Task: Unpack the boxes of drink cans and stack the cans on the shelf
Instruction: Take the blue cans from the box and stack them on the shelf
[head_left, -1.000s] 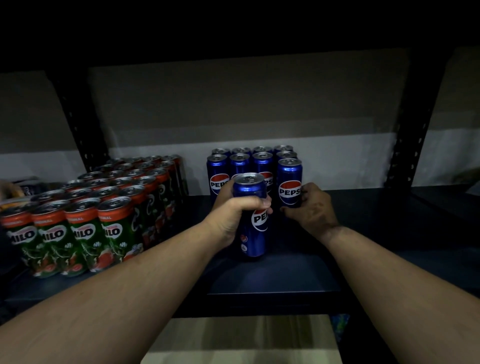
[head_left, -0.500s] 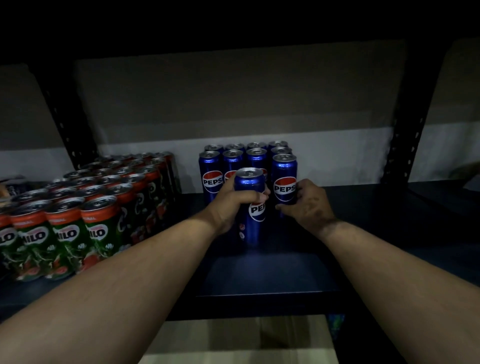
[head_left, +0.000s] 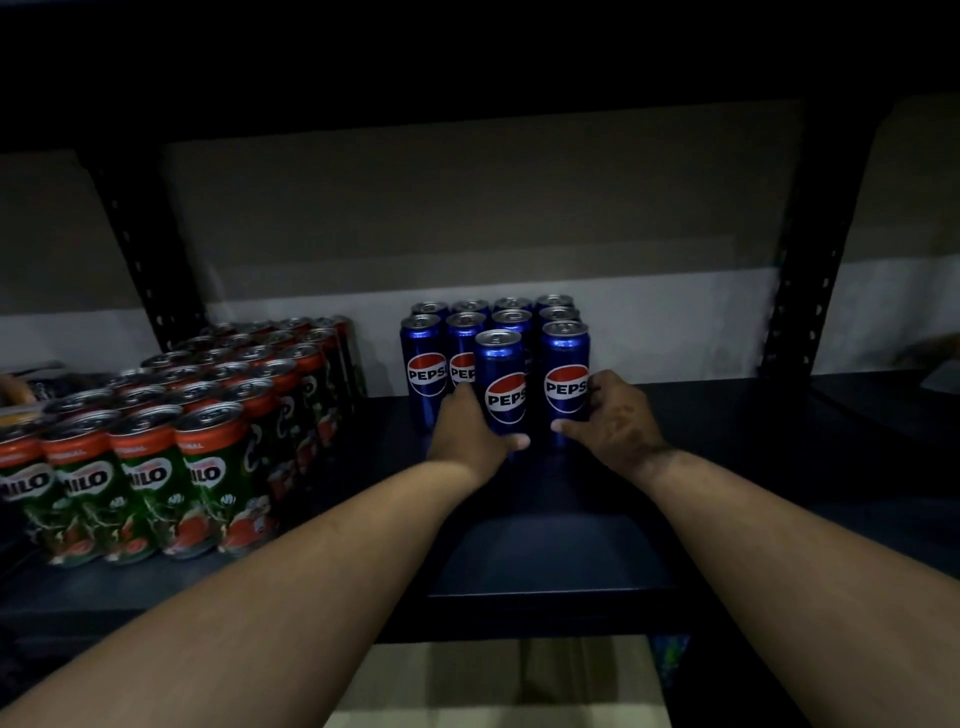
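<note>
Blue Pepsi cans (head_left: 467, 332) stand in a tight group at the back of the dark shelf (head_left: 550, 551), all upright, with their tops showing in rows. Two more stand in front of the group. The left hand (head_left: 470, 434) is wrapped around the low part of the front Pepsi can (head_left: 501, 382), with the thumb (head_left: 514, 442) across its bottom and the other fingers curled behind it, out of sight. This can stands straight, just in front of the rows. The right hand (head_left: 615, 421) holds the right Pepsi can (head_left: 565, 379) beside it, thumb in front near the bottom and fingers bent around its right side. The two held cans are very close, nearly touching. Off to the left, a big block of green and red Milo cans (head_left: 171, 441) fills the shelf, apart from the blue ones. Behind everything is a pale wall (head_left: 467, 234), and black shelf posts (head_left: 140, 249) go up on each side. Below the shelf edge, a tan cardboard box (head_left: 498, 686) peeks out.
</note>
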